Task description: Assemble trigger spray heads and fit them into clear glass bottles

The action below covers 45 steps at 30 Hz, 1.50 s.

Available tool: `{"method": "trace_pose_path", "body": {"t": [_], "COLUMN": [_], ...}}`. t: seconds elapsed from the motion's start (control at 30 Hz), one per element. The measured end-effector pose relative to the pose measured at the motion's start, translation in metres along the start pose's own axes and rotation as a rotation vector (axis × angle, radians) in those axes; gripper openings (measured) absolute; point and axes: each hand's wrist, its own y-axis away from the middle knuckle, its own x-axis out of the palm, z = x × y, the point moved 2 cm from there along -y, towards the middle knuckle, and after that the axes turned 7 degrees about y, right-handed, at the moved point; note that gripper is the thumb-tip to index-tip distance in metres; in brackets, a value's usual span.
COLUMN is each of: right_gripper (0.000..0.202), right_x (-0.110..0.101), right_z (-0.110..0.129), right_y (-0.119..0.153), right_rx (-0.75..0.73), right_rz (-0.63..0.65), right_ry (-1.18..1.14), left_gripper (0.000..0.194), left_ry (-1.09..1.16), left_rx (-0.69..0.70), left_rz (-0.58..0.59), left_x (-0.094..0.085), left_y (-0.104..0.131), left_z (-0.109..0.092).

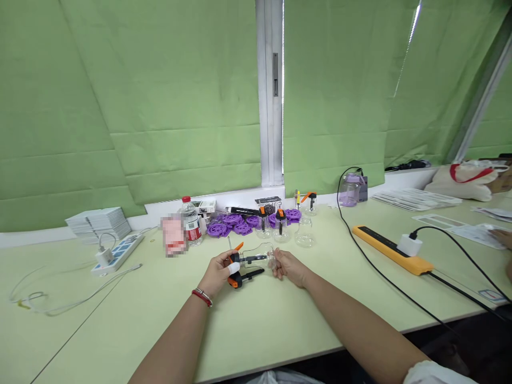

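Note:
Between my hands a clear glass bottle (262, 248) lies on its side in the air, with a black stem inside it. My left hand (221, 271), a white wrap on its thumb, is closed on the black and orange top (234, 259) at the bottle's left end. The fingers of my right hand (288, 266) are closed round the bottle's right end. Just below the bottle, a second black and orange top (237, 280) with a black stem lies by my left fingers. Behind stand glass bottles with black and orange tops (281, 230) and one open glass bottle (305, 234).
Purple plastic discs (219, 229) and a red-capped drink bottle (193, 226) stand behind. A white power strip (119, 255) with cables lies left, an orange one (390, 250) right. Another person's hand (502, 238) is at the far right edge.

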Motion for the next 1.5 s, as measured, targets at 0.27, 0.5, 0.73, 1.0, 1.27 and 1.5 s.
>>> {"method": "trace_pose_path", "body": {"t": [0.27,0.5,0.73,1.0,1.27,1.5], "right_gripper": [0.068,0.056,0.046,0.057,0.054,0.052], "right_x": [-0.001,0.000,0.000,0.001,-0.002,-0.002], "right_z": [0.010,-0.002,0.007,0.005,0.005,0.001], "right_y": [0.009,0.000,0.007,0.003,0.007,0.002], "right_rx": [-0.040,0.000,-0.033,0.015,-0.022,0.012], "right_rz": [0.094,0.065,0.193,0.071,0.193,0.011], "right_ry": [-0.139,-0.024,-0.073,0.003,-0.019,0.022], "left_gripper": [0.051,0.050,0.050,0.050,0.049,0.051], "left_ry": [0.002,0.023,0.021,0.030,0.015,-0.008], "left_rx": [0.029,0.019,0.018,0.009,0.021,0.024], "left_rz": [-0.015,0.004,-0.021,-0.015,-0.022,-0.021], "left_x": [-0.001,-0.002,-0.002,0.001,0.000,0.001], "left_y": [0.000,-0.001,-0.003,0.001,0.001,0.001], "left_z": [0.000,0.002,0.006,-0.001,0.000,-0.001]}}
